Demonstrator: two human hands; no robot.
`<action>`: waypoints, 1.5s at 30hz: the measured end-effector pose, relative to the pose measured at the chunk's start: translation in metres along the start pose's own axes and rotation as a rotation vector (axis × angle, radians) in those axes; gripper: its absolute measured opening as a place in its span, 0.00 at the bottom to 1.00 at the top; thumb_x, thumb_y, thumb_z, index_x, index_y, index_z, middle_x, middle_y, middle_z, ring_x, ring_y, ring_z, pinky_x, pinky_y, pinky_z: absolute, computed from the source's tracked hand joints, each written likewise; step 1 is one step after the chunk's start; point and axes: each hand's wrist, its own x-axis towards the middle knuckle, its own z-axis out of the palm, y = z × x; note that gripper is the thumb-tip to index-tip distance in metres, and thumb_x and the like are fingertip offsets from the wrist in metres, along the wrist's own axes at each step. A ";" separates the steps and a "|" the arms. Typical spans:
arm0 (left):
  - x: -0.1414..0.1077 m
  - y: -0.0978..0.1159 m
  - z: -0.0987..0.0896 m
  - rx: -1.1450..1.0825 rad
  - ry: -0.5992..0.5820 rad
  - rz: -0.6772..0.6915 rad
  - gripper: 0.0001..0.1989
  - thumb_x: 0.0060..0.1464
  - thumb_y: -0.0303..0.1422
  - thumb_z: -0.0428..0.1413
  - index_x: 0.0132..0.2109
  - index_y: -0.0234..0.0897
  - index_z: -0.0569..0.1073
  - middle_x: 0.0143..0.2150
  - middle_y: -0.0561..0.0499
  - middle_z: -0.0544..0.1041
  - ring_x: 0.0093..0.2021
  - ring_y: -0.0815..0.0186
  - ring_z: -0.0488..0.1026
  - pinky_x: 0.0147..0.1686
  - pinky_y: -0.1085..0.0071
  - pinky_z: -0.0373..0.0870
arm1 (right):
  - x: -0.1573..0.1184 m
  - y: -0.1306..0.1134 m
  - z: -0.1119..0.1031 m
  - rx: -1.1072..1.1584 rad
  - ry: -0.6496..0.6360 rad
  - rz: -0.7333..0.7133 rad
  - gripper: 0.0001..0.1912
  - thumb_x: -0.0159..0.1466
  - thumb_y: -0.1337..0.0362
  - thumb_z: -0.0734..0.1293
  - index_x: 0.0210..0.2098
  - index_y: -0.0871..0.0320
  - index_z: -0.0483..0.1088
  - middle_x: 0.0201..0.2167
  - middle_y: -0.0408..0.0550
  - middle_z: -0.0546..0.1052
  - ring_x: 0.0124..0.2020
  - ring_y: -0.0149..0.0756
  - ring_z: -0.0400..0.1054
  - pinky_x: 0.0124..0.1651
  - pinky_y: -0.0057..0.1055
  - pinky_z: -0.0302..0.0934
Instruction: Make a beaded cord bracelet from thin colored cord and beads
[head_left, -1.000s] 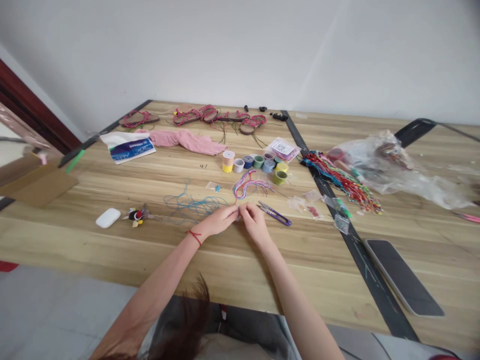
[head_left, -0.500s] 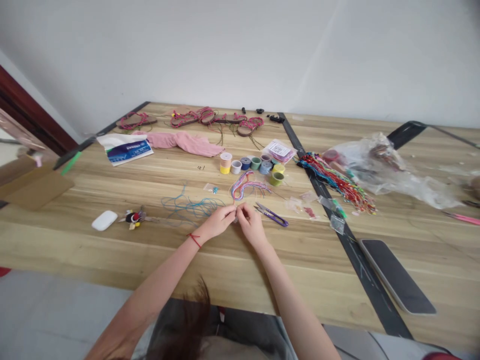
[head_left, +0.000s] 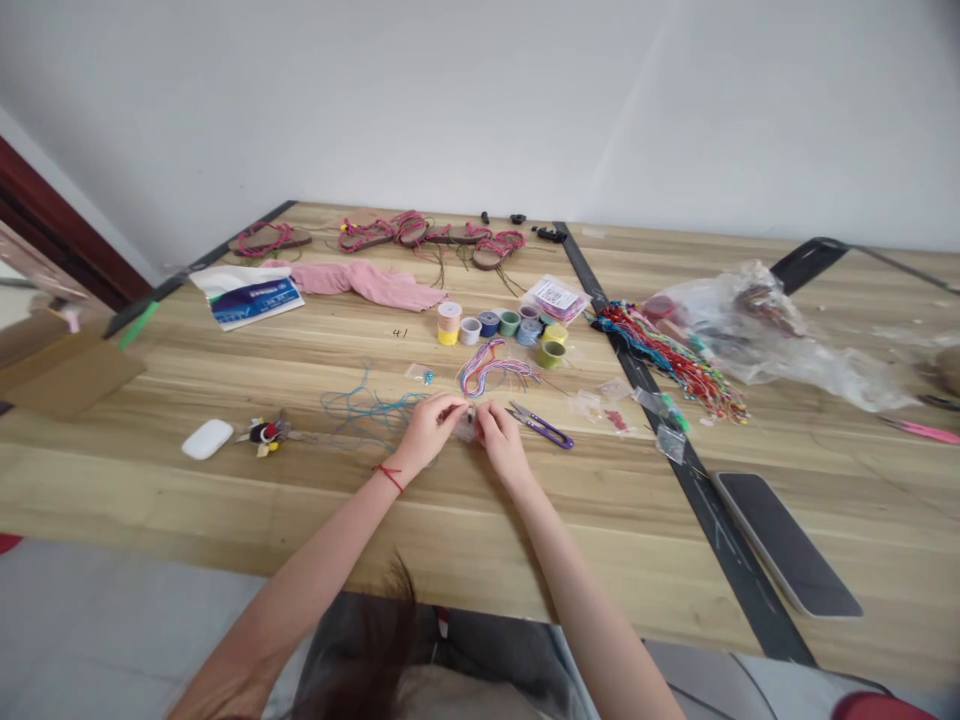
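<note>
My left hand (head_left: 429, 430) is closed in a pinch at the near end of a bundle of pink, white, purple and blue threads (head_left: 480, 372), which fans out beyond the fingertips. Close beside it, my right hand (head_left: 501, 440) has its fingers curled together; what they hold is too small to make out. Between the hands a small clear plastic bag (head_left: 466, 430) shows in part. Loose blue cords (head_left: 367, 405) lie left of my left hand. Purple-handled thread snips (head_left: 551, 432) rest just right of my right hand, blades partly apart.
Thread spools (head_left: 508, 323) stand behind the threads. Small bead packets (head_left: 616, 418), a colourful cord bundle (head_left: 667, 360), a plastic bag (head_left: 750, 330) and a phone (head_left: 787, 545) are on the right. A white case (head_left: 208, 439) lies left; sandals (head_left: 491, 252) sit at the back.
The hands have moved slightly apart, and the left fingertips have lifted a little. More of the clear bag shows between them. The view has shifted slightly.
</note>
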 end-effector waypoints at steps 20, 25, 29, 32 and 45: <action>-0.003 0.008 -0.007 0.447 -0.163 0.109 0.10 0.62 0.26 0.44 0.38 0.37 0.69 0.37 0.46 0.74 0.42 0.60 0.69 0.46 0.63 0.61 | 0.000 0.000 0.000 -0.094 -0.055 -0.080 0.17 0.64 0.53 0.60 0.22 0.55 0.60 0.20 0.39 0.63 0.25 0.32 0.56 0.31 0.30 0.51; -0.001 0.003 0.003 -0.041 -0.134 -0.047 0.12 0.64 0.35 0.42 0.34 0.37 0.64 0.31 0.52 0.66 0.34 0.67 0.63 0.38 0.70 0.62 | 0.001 -0.001 0.000 0.040 -0.088 0.032 0.19 0.62 0.50 0.61 0.21 0.54 0.59 0.16 0.38 0.60 0.21 0.31 0.53 0.27 0.30 0.49; 0.000 0.001 0.014 -0.468 -0.136 -0.272 0.16 0.60 0.45 0.49 0.31 0.37 0.62 0.27 0.56 0.61 0.28 0.71 0.59 0.31 0.73 0.59 | 0.002 -0.003 0.002 0.258 -0.157 0.117 0.20 0.60 0.46 0.63 0.22 0.54 0.60 0.15 0.37 0.60 0.17 0.28 0.50 0.23 0.29 0.45; 0.000 0.000 0.019 -0.695 -0.109 -0.418 0.18 0.56 0.46 0.55 0.31 0.36 0.62 0.26 0.57 0.61 0.26 0.73 0.58 0.29 0.74 0.58 | 0.003 -0.003 0.004 0.384 -0.176 0.140 0.21 0.57 0.46 0.66 0.22 0.55 0.60 0.15 0.35 0.58 0.16 0.26 0.48 0.21 0.28 0.44; -0.003 0.005 0.020 -0.958 -0.026 -0.433 0.20 0.42 0.44 0.66 0.29 0.34 0.68 0.25 0.56 0.65 0.26 0.74 0.60 0.28 0.76 0.58 | 0.003 -0.007 0.007 0.625 -0.160 0.241 0.21 0.52 0.49 0.73 0.20 0.56 0.61 0.16 0.35 0.56 0.18 0.25 0.52 0.25 0.25 0.56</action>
